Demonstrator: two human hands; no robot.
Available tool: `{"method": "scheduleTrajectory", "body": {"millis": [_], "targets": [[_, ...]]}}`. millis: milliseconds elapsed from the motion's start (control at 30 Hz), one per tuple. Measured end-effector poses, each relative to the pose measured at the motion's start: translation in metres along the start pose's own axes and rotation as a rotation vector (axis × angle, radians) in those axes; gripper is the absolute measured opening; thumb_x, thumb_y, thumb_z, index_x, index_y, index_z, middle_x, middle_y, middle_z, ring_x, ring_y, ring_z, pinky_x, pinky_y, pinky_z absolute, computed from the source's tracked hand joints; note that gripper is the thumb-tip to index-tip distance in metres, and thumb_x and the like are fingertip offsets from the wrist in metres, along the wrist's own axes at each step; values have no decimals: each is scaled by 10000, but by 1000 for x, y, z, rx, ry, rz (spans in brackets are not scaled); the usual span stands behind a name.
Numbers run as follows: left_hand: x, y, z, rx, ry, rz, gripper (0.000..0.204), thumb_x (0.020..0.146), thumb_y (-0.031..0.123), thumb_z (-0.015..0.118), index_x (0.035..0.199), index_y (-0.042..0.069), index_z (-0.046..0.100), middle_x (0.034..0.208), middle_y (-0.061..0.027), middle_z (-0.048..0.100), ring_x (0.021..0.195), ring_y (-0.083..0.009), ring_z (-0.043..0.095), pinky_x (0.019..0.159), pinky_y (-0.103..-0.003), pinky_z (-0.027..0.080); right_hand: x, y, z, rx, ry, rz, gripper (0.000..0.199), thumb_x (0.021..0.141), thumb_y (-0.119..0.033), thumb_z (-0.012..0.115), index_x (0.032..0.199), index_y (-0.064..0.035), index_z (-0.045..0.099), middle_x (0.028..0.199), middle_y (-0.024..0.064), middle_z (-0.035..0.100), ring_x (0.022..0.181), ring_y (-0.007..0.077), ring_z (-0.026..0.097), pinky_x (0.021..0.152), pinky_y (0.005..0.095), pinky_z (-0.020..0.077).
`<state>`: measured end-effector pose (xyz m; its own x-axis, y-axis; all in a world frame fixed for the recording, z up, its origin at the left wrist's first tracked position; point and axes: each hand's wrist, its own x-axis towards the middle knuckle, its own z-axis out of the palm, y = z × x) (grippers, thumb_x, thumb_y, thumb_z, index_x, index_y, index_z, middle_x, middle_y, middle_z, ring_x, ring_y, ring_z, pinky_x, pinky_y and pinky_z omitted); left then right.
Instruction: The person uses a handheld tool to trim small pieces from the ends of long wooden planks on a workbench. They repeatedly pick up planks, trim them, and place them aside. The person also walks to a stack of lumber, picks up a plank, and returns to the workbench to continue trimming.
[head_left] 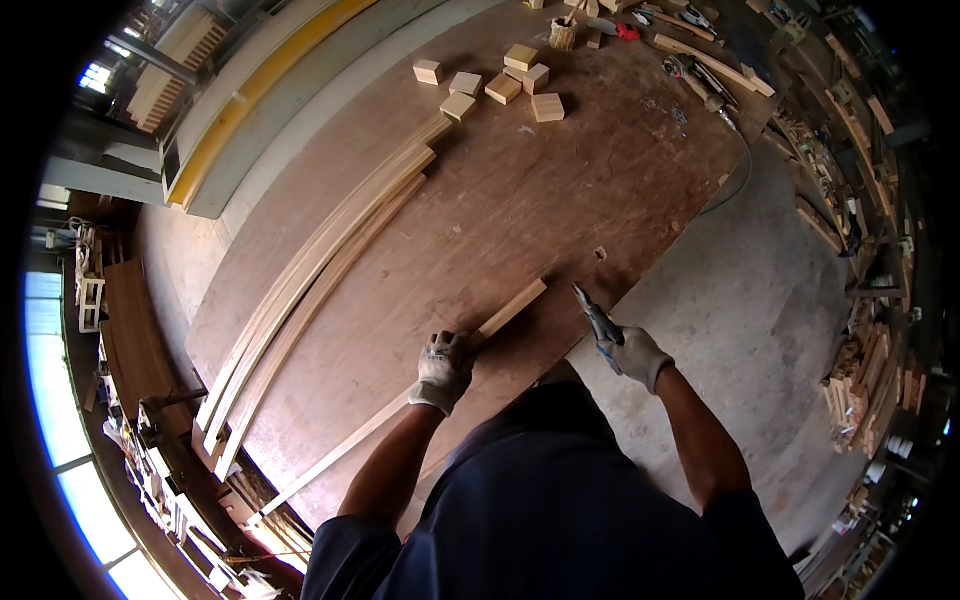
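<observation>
My left hand [445, 368], in a pale work glove, is closed around a long, thin wooden strip [515, 307]. The strip runs slantwise near the table's front edge, and its far end shows beyond my fingers. In my gloved right hand [635, 357], held just past the table edge, is a dark pair of pliers [597, 314] with narrow jaws. Their tip points up and left, apart from the strip's end. My fingers partly hide the handles.
Several long wooden strips [330, 250] lie bundled on the brown tabletop [500, 210]. Several wooden blocks [503, 88] are grouped at the far side. A tool with a hose [700, 85] rests at the far right corner. Timber pieces [868, 375] are stacked off to the right.
</observation>
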<state>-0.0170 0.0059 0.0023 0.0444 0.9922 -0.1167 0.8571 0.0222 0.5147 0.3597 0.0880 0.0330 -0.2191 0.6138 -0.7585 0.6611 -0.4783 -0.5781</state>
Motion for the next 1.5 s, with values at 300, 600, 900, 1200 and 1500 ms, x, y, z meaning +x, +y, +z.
{"method": "scheduleTrajectory", "body": {"millis": [300, 600, 900, 1200, 1500], "targets": [[-2, -6, 8, 16, 3, 31, 446, 775, 121, 706, 1216, 115, 637, 1061, -169, 638, 1010, -391, 578, 862, -508, 495, -6, -75, 21, -530, 233, -78, 367, 919, -373, 636, 1101, -54, 624, 1022, 225, 694, 989, 413, 662, 879, 498, 522], [-2, -6, 10, 5, 13, 18, 447, 768, 122, 714, 1205, 98, 623, 1075, -171, 628, 1018, -389, 573, 876, -503, 491, -10, -76, 29, -559, 287, -137, 382, 911, -350, 642, 1109, -24, 623, 1017, 229, 692, 994, 405, 666, 867, 488, 527], [-1, 3, -1, -9, 30, 6, 420, 779, 127, 734, 1191, 111, 652, 1065, -179, 635, 1002, -406, 583, 847, -514, 503, 15, -35, 39, -129, 74, 37, 467, 902, -398, 681, 930, 68, 668, 901, 267, 697, 914, 392, 688, 806, 456, 525], [0, -2, 1, 10, 51, 55, 393, 821, 138, 698, 1210, 108, 649, 1037, -179, 647, 983, -409, 583, 813, -511, 504, -10, -75, 23, -283, 94, 13, 375, 882, -367, 684, 953, 2, 685, 870, 237, 708, 876, 369, 706, 754, 448, 542], [6, -7, 6, 2, -23, 173, 309, 809, 125, 666, 1117, 146, 661, 1016, -148, 649, 954, -382, 572, 836, -506, 475, 1, -86, -7, 203, -191, 133, 289, 956, -275, 667, 788, -40, 641, 613, 40, 590, 469, 142, 537, 423, 318, 407]]}}
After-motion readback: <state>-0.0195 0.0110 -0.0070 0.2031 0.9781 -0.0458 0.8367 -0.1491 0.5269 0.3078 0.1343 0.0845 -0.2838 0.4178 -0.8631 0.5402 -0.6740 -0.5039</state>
